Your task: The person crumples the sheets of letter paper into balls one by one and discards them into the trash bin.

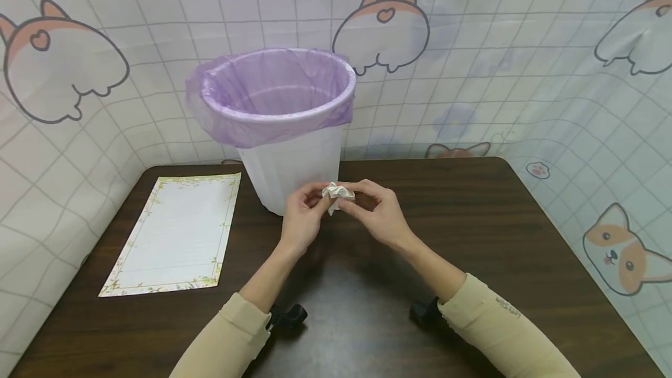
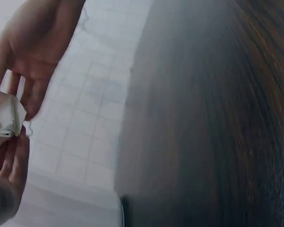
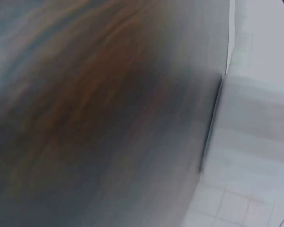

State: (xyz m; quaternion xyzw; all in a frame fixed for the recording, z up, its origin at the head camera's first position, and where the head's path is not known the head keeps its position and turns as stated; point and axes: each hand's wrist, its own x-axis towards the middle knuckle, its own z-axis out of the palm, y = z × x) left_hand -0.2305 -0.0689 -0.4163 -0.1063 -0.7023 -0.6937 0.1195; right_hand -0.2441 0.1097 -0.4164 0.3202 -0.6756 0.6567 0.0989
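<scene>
A small crumpled piece of white paper (image 1: pixel 338 192) is held up between both hands in the middle of the head view. My left hand (image 1: pixel 303 217) pinches its left side between thumb and fingers. On the other side, my right hand (image 1: pixel 382 213) grips it the same way. The left wrist view also shows the crumpled paper (image 2: pixel 8 118) at its left edge, with fingers above and below it. Just behind the hands stands a white trash bin (image 1: pixel 294 162) lined with a purple bag (image 1: pixel 273 127). Only a sliver of a hand shows in the right wrist view.
A flat sheet of paper (image 1: pixel 175 232) with a floral border lies at the left of the dark wooden table (image 1: pixel 462 238). A cloth (image 1: pixel 488 34) printed with a grid and corgis hangs behind and beside the table. Both forearms carry black wrist devices.
</scene>
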